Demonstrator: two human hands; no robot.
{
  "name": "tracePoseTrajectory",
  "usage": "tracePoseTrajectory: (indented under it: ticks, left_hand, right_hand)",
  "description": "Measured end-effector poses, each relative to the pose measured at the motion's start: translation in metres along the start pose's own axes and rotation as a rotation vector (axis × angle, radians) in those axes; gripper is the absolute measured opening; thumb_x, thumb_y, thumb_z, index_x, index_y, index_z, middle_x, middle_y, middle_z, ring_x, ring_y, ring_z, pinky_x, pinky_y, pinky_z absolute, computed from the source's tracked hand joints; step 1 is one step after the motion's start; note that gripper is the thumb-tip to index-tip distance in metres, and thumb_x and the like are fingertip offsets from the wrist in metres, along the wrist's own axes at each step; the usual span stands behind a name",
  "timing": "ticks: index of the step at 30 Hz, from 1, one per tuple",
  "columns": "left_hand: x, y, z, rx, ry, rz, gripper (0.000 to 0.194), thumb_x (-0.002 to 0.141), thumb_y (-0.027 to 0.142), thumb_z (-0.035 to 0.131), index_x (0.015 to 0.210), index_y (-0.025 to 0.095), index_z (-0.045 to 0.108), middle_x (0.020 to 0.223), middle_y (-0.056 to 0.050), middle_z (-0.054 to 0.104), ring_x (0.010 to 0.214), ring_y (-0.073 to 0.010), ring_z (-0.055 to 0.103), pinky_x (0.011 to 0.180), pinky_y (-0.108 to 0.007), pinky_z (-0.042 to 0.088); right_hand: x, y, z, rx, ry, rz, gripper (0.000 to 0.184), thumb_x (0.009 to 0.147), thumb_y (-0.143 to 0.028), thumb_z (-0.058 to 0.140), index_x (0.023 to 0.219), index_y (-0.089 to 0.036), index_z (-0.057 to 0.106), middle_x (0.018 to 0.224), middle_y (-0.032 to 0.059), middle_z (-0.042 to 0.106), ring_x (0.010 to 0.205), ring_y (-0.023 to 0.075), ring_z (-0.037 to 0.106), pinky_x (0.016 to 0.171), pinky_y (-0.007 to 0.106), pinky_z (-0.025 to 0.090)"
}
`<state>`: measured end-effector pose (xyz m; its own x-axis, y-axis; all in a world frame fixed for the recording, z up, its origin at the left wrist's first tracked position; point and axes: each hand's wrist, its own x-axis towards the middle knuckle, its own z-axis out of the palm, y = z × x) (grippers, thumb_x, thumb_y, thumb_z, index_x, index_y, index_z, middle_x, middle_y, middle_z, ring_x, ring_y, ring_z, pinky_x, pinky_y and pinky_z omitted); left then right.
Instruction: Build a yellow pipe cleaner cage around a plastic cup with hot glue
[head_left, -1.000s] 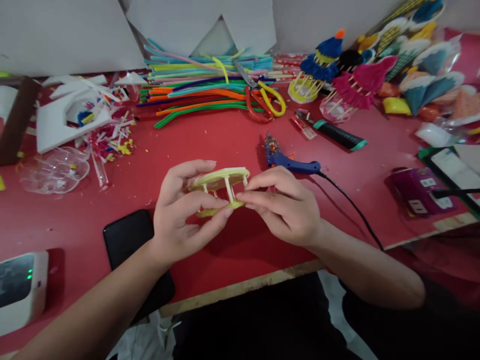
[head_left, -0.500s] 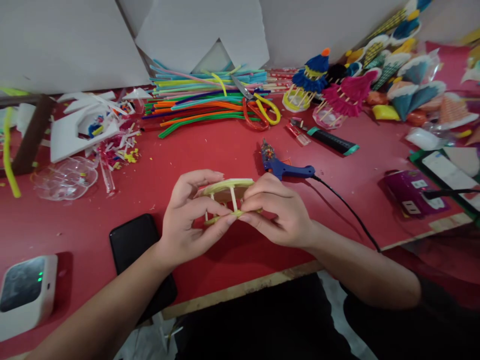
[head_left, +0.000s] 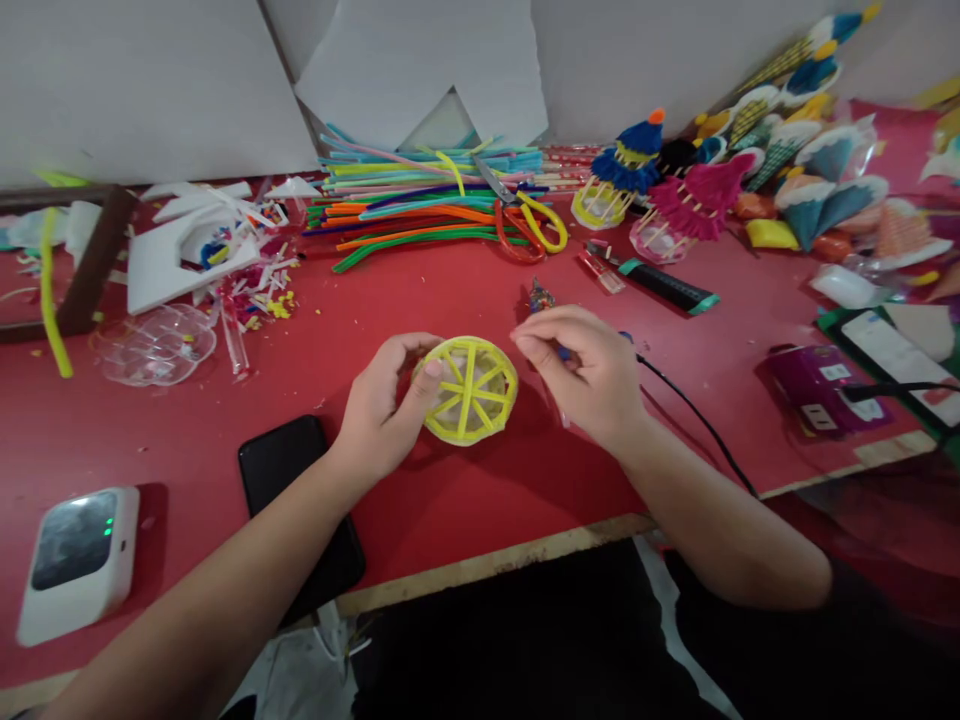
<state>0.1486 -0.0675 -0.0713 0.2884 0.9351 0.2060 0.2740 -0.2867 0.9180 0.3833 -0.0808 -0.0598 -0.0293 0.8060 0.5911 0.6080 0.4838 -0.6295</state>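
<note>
My left hand [head_left: 394, 400] grips a round yellow craft frame [head_left: 466, 408] at its left edge, thumb on the face. The frame is tilted so its spoked, wheel-like side, of what look like pipe cleaner strips, faces me. Just right of it is my right hand [head_left: 581, 370], apart from the frame, with thumb and fingertips pinched together. Whether anything small sits in that pinch cannot be made out. Behind the right hand lies a glue gun [head_left: 541, 296], mostly hidden, its nozzle end showing.
Pipe cleaners [head_left: 420, 215] and scissors [head_left: 541, 222] lie at the back. A utility knife [head_left: 669, 288] and finished small carousel-like crafts [head_left: 628, 160] stand right. A black phone [head_left: 285, 465] is by my left forearm. A purple power socket block [head_left: 825, 390] and cord lie right; scraps [head_left: 259, 285] lie left.
The frame has turned from side-on, with white posts between two rings, to show its spoked face. My right hand has let go of it and moved right and up.
</note>
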Motion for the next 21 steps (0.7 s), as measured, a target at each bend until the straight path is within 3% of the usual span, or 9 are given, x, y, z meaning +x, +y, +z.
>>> tracePoseTrajectory:
  ticks: [3, 5, 7, 10, 12, 17, 21]
  left_hand:
    - [0.000, -0.005, -0.003, 0.080, 0.008, -0.017, 0.043, 0.103, 0.057, 0.051, 0.124, 0.021, 0.061, 0.121, -0.012, 0.074, 0.112, -0.0274, 0.074, 0.097, -0.046, 0.063]
    - [0.000, -0.009, -0.005, 0.013, -0.026, -0.001, 0.043, 0.105, 0.055, 0.048, 0.131, 0.021, 0.056, 0.132, -0.014, 0.070, 0.125, -0.0288, 0.069, 0.105, -0.048, 0.060]
    - [-0.001, -0.012, -0.008, -0.029, -0.118, 0.096, 0.050, 0.101, 0.053, 0.056, 0.141, 0.024, 0.049, 0.147, -0.017, 0.059, 0.140, -0.0317, 0.059, 0.112, -0.050, 0.056]
    - [-0.003, -0.017, -0.010, 0.087, -0.274, 0.295, 0.090, 0.083, 0.052, 0.082, 0.154, 0.026, 0.033, 0.166, -0.023, 0.033, 0.155, -0.0387, 0.040, 0.120, -0.056, 0.050]
    - [-0.004, -0.020, -0.009, 0.176, -0.295, 0.365, 0.109, 0.073, 0.051, 0.091, 0.157, 0.024, 0.028, 0.166, -0.026, 0.028, 0.156, -0.0421, 0.037, 0.120, -0.062, 0.048]
    - [0.002, -0.026, -0.002, 0.123, -0.173, 0.327, 0.095, 0.065, 0.048, 0.095, 0.141, 0.023, 0.043, 0.142, -0.023, 0.055, 0.140, -0.0420, 0.056, 0.110, -0.059, 0.057]
    - [0.008, -0.024, -0.002, -0.064, -0.123, 0.194, 0.103, 0.067, 0.044, 0.095, 0.144, 0.028, 0.027, 0.133, -0.017, 0.063, 0.118, -0.0321, 0.072, 0.096, -0.048, 0.064]
  right_hand:
    - [0.007, 0.025, -0.016, -0.227, 0.035, -0.073, 0.021, 0.094, -0.032, 0.069, 0.075, -0.024, 0.071, 0.086, 0.0045, 0.077, 0.086, 0.0224, 0.072, 0.087, 0.043, 0.060]
    - [0.009, 0.045, -0.032, -0.311, -0.052, -0.047, 0.007, 0.090, -0.025, 0.068, 0.093, -0.026, 0.074, 0.100, 0.0064, 0.078, 0.099, 0.0268, 0.072, 0.100, 0.052, 0.057]
    - [0.009, 0.063, -0.048, -0.353, -0.223, 0.020, 0.042, 0.083, -0.016, 0.063, 0.124, -0.026, 0.069, 0.122, 0.0094, 0.075, 0.119, 0.0305, 0.069, 0.107, 0.056, 0.055]
    - [0.004, 0.081, -0.064, -0.375, -0.471, 0.080, 0.056, 0.077, -0.016, 0.061, 0.132, -0.024, 0.065, 0.132, 0.0099, 0.070, 0.123, 0.0313, 0.068, 0.107, 0.054, 0.056]
    - [0.001, 0.089, -0.069, -0.384, -0.523, 0.036, 0.054, 0.076, -0.015, 0.060, 0.129, -0.024, 0.067, 0.132, 0.0095, 0.069, 0.122, 0.0307, 0.068, 0.107, 0.052, 0.057]
    - [-0.002, 0.110, -0.079, -0.454, -0.395, -0.035, 0.056, 0.071, -0.008, 0.057, 0.120, -0.027, 0.073, 0.120, 0.0098, 0.071, 0.108, 0.0306, 0.071, 0.097, 0.050, 0.060]
    - [0.006, 0.102, -0.080, -0.522, -0.148, -0.039, 0.054, 0.074, -0.005, 0.058, 0.118, -0.029, 0.078, 0.109, 0.0118, 0.073, 0.103, 0.0295, 0.070, 0.093, 0.046, 0.058]
